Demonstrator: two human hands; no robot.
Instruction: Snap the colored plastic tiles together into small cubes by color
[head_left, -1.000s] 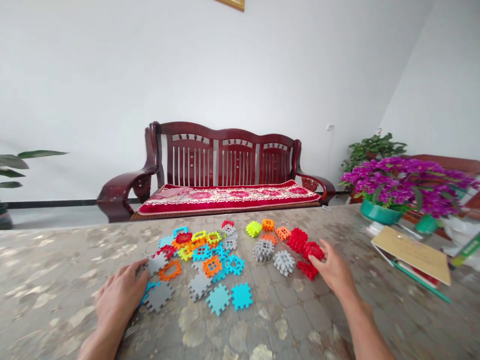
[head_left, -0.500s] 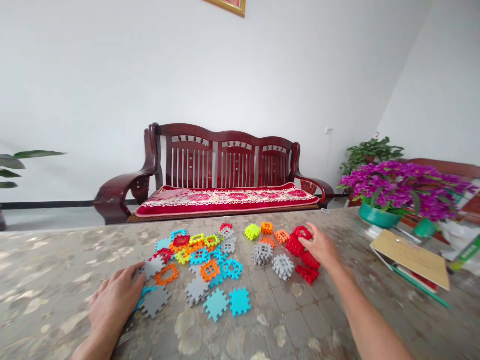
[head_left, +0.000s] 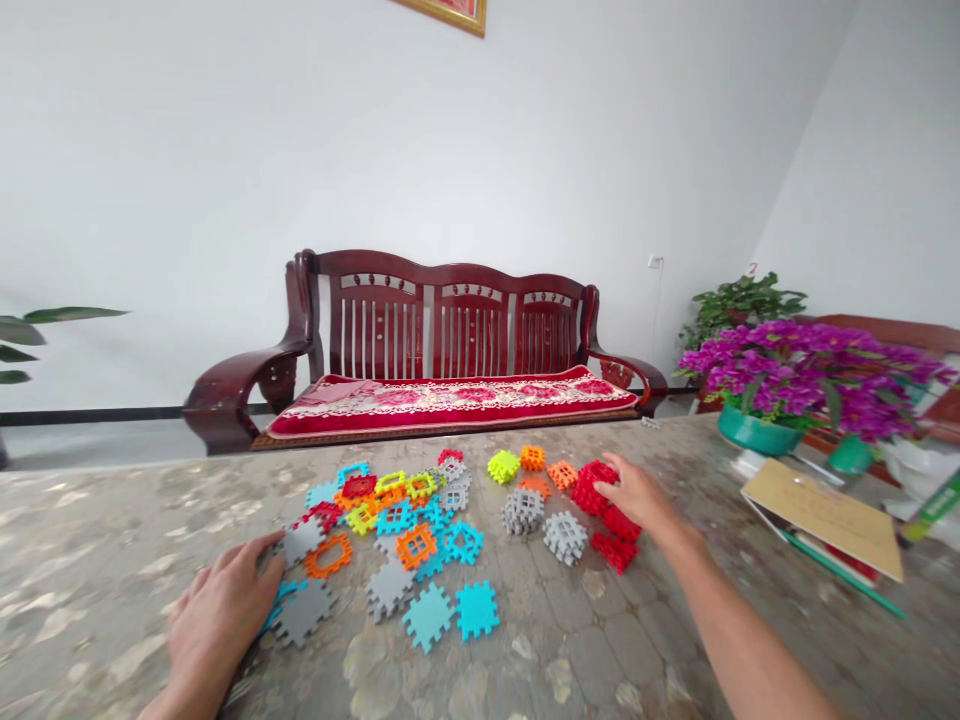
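Observation:
On the patterned table, my left hand [head_left: 223, 605] lies palm down with its fingers loosely stretched out. Its fingertips are beside a grey notched tile [head_left: 301, 541], and a larger dark grey tile [head_left: 304, 612] lies near the thumb over blue pieces. My right hand [head_left: 637, 493] has thumb and fingers against a pile of red interlocking tiles [head_left: 595, 487]; its far fingers are partly hidden. More red tiles [head_left: 616, 550] lie just in front of that pile. Left of it are grey stacks [head_left: 565, 538], orange tiles [head_left: 562, 475] and a lime-green stack [head_left: 503, 466].
A loose heap of mixed-colour tiles [head_left: 395, 517] covers the table's middle left, with flat blue tiles [head_left: 477, 610] in front. Purple flowers in a green pot [head_left: 759, 432], a brown envelope [head_left: 825, 515] and a teal stick stand or lie at right. Behind is a wooden bench [head_left: 469, 320].
My right hand has lowered slightly, and the red tile by its fingers now sits lower and flatter on the red pile. The left hand stays put. The view has shifted a little.

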